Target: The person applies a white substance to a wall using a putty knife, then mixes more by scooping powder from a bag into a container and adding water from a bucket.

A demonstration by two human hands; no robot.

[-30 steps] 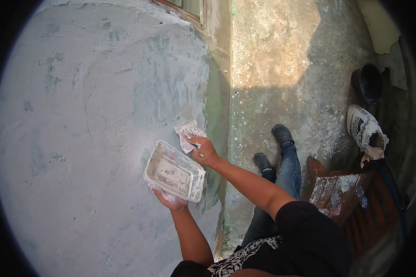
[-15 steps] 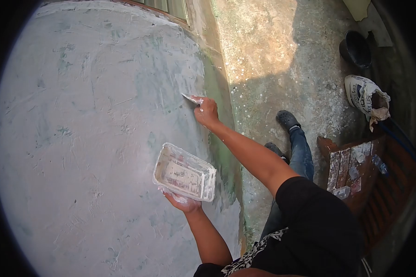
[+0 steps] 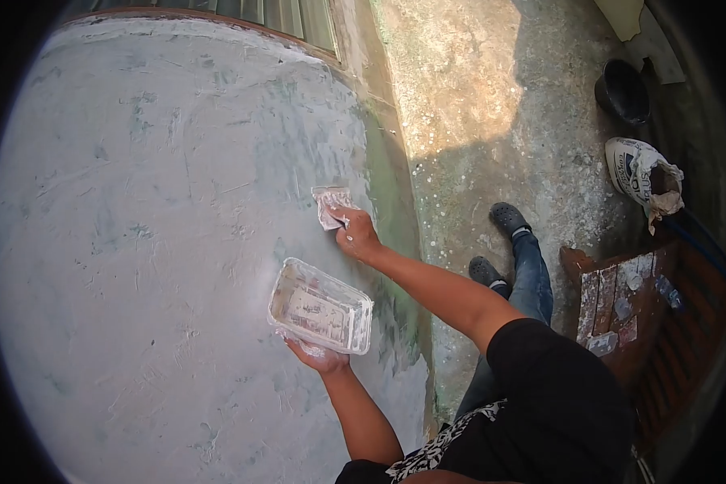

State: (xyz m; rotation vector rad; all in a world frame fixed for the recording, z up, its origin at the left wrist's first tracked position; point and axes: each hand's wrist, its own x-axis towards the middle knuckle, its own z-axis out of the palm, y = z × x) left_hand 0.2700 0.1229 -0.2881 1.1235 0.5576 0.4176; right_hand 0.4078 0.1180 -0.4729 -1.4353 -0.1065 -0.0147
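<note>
Head view: right hand gripping putty blade, blade at 11 o'clock of hand, flat face against plastered wall. Half second back, hand sat higher, blade edge-on; now lower, face showing. Left hand cupped under putty tray, tray at 7 o'clock of right hand, place barely changed. Bag at 3 o'clock of frame.
</note>
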